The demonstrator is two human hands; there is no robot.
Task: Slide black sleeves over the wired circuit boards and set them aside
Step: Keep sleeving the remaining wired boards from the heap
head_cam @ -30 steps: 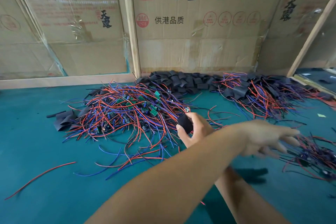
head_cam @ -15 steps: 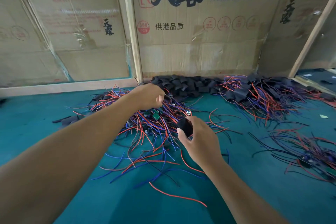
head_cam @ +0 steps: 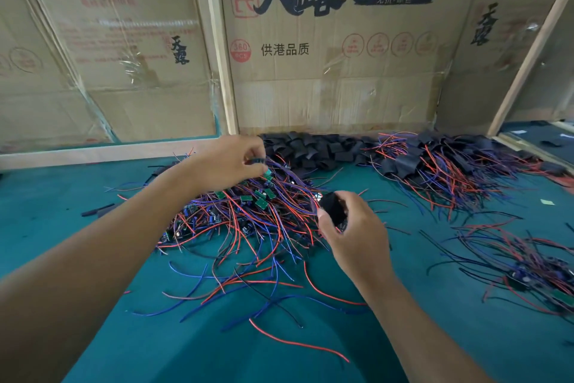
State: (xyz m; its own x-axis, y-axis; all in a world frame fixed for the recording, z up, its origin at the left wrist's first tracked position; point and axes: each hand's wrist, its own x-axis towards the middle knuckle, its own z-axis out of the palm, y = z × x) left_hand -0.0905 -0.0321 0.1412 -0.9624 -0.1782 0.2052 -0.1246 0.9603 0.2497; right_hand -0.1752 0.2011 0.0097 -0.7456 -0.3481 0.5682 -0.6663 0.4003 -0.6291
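Hands seen from above over a green tabletop (head_cam: pixel 77 205). A black sleeve (head_cam: pixel 333 209) is pinched in the right hand (head_cam: pixel 354 236), grip clamped on it between thumb and fingers, held just above the near-right edge of the middle pile. The left hand (head_cam: pixel 230 162) is placed at the far-left side of that pile, fingers curled and closed on a small part with a green circuit board (head_cam: pixel 266 174) at the fingertips; what exactly is held is partly hidden by the fingers.

A tangled pile of wired boards (head_cam: pixel 248 215) is spread at the centre of the tabletop, red, blue and black wires trailing toward the near side, small green boards visible on top. A heap of loose black sleeves (head_cam: pixel 310 149) is stacked at the far side against the cardboard wall (head_cam: pixel 335 90), just behind the middle pile. A second pile of sleeved boards (head_cam: pixel 435 171) with red and blue wires is laid far right, beside the loose sleeves. A third, smaller bunch of wired boards (head_cam: pixel 521 267) is set at the near right, well apart from the middle pile. A few stray black pieces (head_cam: pixel 97 210) are left on the tabletop at the left. A wooden strip (head_cam: pixel 102 152) is run along the base of the wall at the far left.
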